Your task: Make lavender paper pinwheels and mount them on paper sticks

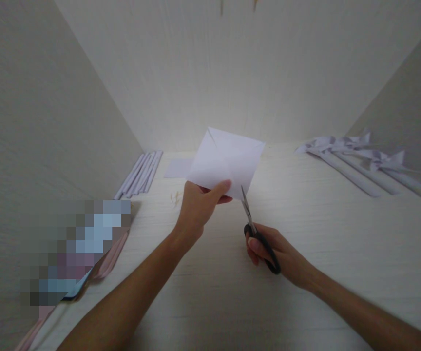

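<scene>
A square sheet of white paper (228,158) with diagonal creases is held up over the table. My left hand (199,202) pinches its lower edge, thumb on top and fingers underneath. In my right hand (276,248) is a pair of scissors (248,209) with black handles. The blades point up and away from me, at the paper's lower right corner. Whether they are cutting into the paper, I cannot tell.
Another white sheet (177,168) lies behind my left hand, with small sticks (175,198) nearby. Rolled paper tubes (141,173) rest at left. Paper pinwheels (342,144) on tube handles lie at right. A blurred-out object (93,239) leans on the left wall.
</scene>
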Demonstrator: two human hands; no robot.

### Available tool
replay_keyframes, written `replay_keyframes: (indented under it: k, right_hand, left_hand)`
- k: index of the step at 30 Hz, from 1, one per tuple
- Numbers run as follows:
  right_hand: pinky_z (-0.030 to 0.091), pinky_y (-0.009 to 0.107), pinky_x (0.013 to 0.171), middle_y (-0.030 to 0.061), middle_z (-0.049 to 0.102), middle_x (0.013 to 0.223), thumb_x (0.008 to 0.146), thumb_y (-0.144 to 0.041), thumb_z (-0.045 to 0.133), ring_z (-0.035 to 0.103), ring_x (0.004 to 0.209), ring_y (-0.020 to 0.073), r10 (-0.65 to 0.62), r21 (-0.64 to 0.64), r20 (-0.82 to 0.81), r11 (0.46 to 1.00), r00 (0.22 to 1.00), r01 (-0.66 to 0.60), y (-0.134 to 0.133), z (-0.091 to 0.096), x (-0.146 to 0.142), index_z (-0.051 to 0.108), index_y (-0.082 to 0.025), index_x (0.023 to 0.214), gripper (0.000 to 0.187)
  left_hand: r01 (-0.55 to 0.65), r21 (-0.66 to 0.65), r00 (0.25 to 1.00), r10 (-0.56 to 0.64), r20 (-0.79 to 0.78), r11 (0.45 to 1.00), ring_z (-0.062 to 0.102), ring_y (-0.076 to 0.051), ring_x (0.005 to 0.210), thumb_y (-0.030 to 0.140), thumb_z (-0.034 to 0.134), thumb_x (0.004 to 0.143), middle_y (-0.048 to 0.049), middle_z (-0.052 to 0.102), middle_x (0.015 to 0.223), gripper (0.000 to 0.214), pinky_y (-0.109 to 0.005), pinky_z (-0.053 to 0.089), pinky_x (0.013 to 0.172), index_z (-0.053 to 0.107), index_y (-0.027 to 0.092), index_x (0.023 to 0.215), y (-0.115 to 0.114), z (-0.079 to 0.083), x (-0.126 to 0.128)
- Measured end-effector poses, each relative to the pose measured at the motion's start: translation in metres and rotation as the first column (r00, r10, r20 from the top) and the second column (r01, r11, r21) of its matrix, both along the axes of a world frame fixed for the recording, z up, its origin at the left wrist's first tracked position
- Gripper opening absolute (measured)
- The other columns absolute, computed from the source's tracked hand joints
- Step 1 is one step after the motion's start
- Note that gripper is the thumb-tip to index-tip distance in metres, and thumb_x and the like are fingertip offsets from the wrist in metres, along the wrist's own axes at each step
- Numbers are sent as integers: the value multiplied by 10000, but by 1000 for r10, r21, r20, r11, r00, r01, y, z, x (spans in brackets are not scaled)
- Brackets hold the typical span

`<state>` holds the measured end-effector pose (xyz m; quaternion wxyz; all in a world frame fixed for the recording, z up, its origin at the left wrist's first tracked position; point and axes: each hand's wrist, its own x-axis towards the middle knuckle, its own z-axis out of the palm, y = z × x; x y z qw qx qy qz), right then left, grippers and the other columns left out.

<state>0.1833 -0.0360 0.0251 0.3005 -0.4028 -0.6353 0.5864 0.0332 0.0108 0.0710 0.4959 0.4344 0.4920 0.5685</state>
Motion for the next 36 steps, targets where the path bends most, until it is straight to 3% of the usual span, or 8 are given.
replay_keyframes:
  k: [36]
  right_hand:
    - [265, 219, 436, -43, 390, 513, 729, -557, 468, 353, 475, 75, 13, -17, 5, 1000, 1000, -13, 1, -3, 0, 363, -185, 596, 409]
  left_hand:
    - [-2, 1, 1000, 2, -29, 1000, 614, -149, 642, 269, 694, 544, -58, 663, 746, 283, -264, 546, 585, 633, 82, 747, -1, 1, 1]
